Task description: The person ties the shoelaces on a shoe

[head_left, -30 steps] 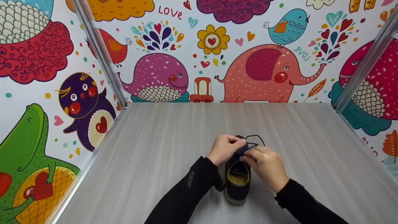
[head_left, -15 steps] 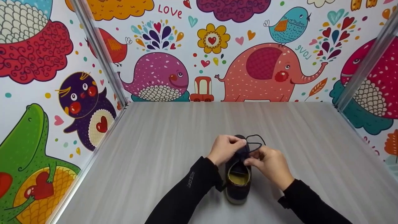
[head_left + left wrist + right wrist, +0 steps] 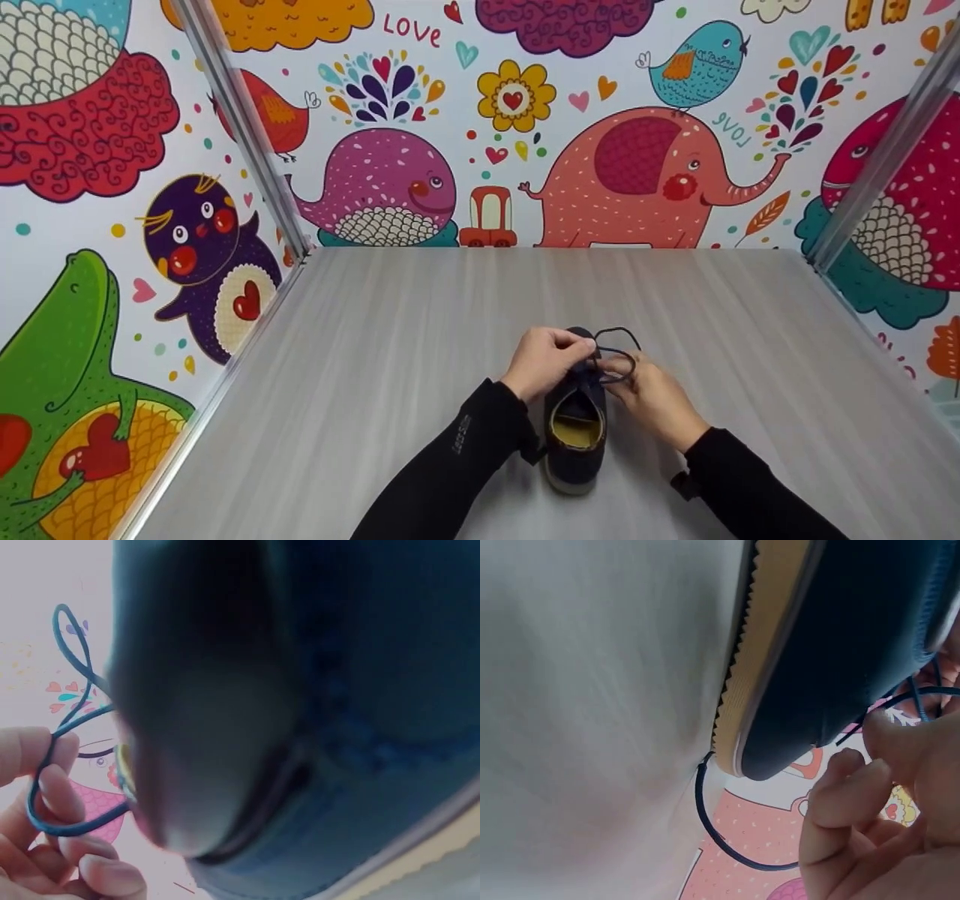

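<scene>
A dark blue shoe (image 3: 576,469) with a pale sole and a yellow insole stands on the table, its toe pointing away from me. Over its front, my left hand (image 3: 541,361) pinches the thin dark shoelace (image 3: 619,350) between thumb and index finger. In the left wrist view the shoelace (image 3: 84,667) forms a loop above the left fingertips (image 3: 64,791) and curves round below them. My right hand (image 3: 658,399), at the shoe's right side, holds the shoelace near the knot area with curled fingers. Its exact grip is partly hidden behind the lace loop.
The grey wood-grain table (image 3: 420,322) extends around the shoe. Printed walls with cartoon animals (image 3: 630,180) close in the back and sides, with metal corner posts (image 3: 247,127). One lace length hangs beside the toe in the right wrist view.
My right hand has shifted slightly right, its fingers changing position at the lace, and the lace loop beside it has grown rounder and lower. The left hand and shoe have stayed nearly in place.
</scene>
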A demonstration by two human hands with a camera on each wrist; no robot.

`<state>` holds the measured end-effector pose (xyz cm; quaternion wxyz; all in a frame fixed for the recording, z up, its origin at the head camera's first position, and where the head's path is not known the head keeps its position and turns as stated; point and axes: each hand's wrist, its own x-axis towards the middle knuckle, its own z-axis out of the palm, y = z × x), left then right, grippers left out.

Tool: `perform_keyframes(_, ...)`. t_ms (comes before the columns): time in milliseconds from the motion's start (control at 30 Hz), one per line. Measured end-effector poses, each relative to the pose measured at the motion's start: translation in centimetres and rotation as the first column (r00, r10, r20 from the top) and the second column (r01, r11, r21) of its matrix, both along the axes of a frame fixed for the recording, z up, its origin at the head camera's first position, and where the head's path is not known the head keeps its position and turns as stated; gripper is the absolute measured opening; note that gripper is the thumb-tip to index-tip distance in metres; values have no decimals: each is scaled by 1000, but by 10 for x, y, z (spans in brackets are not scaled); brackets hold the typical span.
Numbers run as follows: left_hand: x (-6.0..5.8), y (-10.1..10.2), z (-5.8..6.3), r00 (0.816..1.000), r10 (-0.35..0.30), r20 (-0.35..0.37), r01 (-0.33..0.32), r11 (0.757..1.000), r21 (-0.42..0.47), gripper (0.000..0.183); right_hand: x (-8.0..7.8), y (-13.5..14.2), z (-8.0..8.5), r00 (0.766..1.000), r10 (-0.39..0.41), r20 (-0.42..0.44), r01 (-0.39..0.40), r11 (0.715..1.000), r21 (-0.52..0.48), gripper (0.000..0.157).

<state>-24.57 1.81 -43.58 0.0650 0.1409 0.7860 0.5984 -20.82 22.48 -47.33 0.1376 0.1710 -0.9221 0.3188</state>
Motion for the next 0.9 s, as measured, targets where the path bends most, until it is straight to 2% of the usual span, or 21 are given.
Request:
perform_keyframes(167, 1, -1, -2, 1000, 5, 1, -5, 1000, -20, 22, -4, 0, -5, 998, -31, -59, 30, 999, -19, 16)
perform_keyframes(267, 1, -2, -3, 1000, 14, 3, -13, 1000, -28, 22, -4, 2, -7, 997, -23, -74, 22, 1000, -19, 12)
perform_keyframes(467, 2, -3, -5, 1000, 10, 2, -10, 1000, -12, 21, -1, 2, -8, 999, -27, -30, 29, 998, 58, 9)
perform_keyframes(600, 2, -3, -6, 1000, 22, -21, -22, 1000, -3, 21, 0, 5, -6, 999, -35, -20, 36, 997, 65, 6)
perform_keyframes(767, 3, -4, -8, 998, 49, -41, -49, 999, 0, 22, 2, 18, -5, 998, -13, -65, 17, 998, 65, 10)
perform_keyframes(900, 3, -5, -11, 996, 74, -49, -73, 997, 11, 21, 4, 34, -4, 997, -46, -63, 51, 996, 75, 14)
